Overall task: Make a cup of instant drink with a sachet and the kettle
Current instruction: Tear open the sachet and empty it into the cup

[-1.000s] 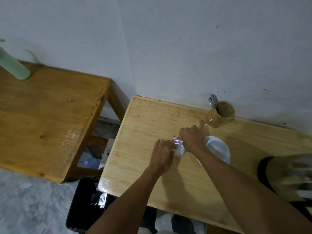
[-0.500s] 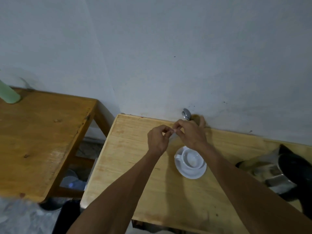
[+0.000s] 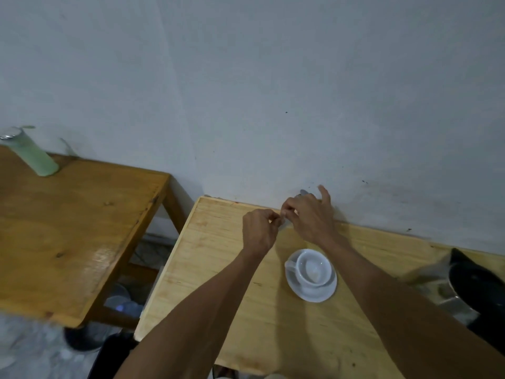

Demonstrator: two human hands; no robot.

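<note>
My left hand (image 3: 259,231) and my right hand (image 3: 308,217) meet above the far part of the light wooden table (image 3: 218,283), both pinching a small silvery sachet (image 3: 282,223) that is mostly hidden by my fingers. A white cup (image 3: 314,269) stands on a white saucer (image 3: 325,294) just below my right wrist; the cup shows a pale patch inside. The steel kettle with black lid (image 3: 464,285) stands at the table's right edge. A spoon tip (image 3: 304,192) shows behind my right hand.
A darker wooden table (image 3: 68,228) stands to the left with a green tumbler (image 3: 32,154) at its back. A gap between the tables shows bottles (image 3: 123,305) on the floor. A black bin (image 3: 109,356) sits below the near left corner. The wall is close behind.
My hands rose from the tabletop with the sachet and now pinch it by its top near the wall. The view tilted up, so cup and kettle show more fully.
</note>
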